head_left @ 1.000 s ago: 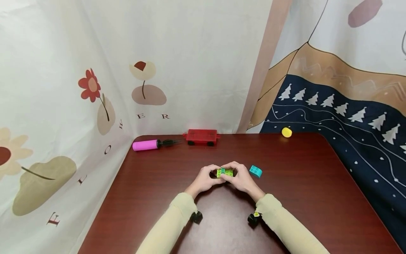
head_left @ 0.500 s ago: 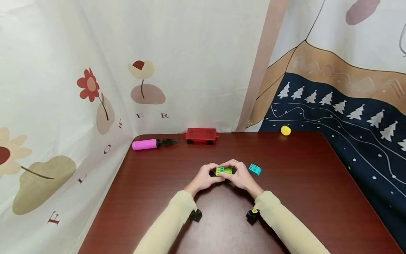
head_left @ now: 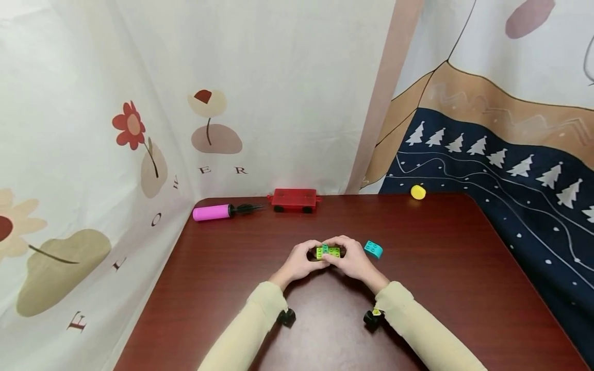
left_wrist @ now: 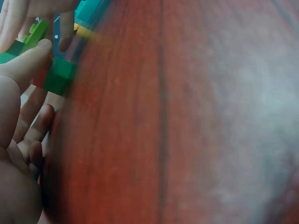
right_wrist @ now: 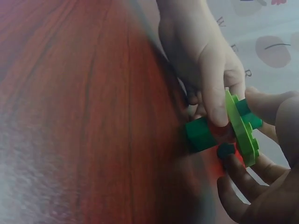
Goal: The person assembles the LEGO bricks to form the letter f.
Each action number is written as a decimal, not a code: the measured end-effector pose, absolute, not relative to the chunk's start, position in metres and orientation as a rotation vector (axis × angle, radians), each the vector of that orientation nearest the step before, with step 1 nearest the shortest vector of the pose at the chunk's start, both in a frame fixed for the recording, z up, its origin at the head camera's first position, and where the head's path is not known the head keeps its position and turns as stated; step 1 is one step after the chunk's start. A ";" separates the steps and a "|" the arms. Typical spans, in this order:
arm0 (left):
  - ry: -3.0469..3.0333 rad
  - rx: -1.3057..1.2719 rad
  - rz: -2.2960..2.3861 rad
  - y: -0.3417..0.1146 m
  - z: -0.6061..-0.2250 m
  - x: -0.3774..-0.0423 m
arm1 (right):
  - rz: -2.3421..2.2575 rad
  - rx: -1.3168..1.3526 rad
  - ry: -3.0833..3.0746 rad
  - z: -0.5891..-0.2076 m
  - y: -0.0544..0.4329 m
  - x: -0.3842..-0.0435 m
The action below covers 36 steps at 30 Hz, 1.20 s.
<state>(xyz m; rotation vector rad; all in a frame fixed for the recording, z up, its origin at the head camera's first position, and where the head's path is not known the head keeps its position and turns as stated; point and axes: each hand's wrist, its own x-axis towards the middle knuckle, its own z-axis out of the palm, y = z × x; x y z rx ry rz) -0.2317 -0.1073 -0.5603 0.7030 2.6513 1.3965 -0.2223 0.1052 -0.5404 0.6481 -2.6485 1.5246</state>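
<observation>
Both hands meet round a small toy brick stack (head_left: 328, 252) above the middle of the table. In the right wrist view a lime-green studded plate (right_wrist: 240, 130) carries a small green brick on top, with a green brick (right_wrist: 198, 134) at the lower end. My left hand (head_left: 300, 259) grips the stack from the left, its thumb by the part between plate and lower brick. My right hand (head_left: 350, 257) pinches it from the right, thumb on the top brick in the right wrist view. Fingers hide part of the stack. A teal brick (head_left: 373, 249) lies just right of my right hand.
A red toy wagon (head_left: 294, 199) stands at the table's back edge. Left of it lies a pink hand pump (head_left: 212, 212) with a black nozzle. A yellow round piece (head_left: 418, 192) sits at the back right. Printed curtains (head_left: 287, 103) hang behind the table.
Both hands keep their hold on the brick stack with almost no movement. The whole head view shifts slightly.
</observation>
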 end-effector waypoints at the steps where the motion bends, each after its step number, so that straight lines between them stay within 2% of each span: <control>1: 2.655 0.703 1.385 -0.108 -0.559 -0.231 | 1.524 0.648 -2.650 -0.540 0.105 -0.222; 14: 2.690 0.749 1.456 -0.105 -0.552 -0.232 | 1.546 0.638 -2.625 -0.543 0.104 -0.223; 24: 2.565 0.655 1.646 -0.102 -0.557 -0.231 | 1.455 0.708 -2.645 -0.539 0.108 -0.223; 31: 2.443 0.606 1.754 -0.098 -0.558 -0.230 | 1.365 0.794 -2.597 -0.532 0.119 -0.224; 36: 2.412 0.578 1.754 -0.098 -0.558 -0.230 | 1.348 0.728 -2.541 -0.524 0.139 -0.227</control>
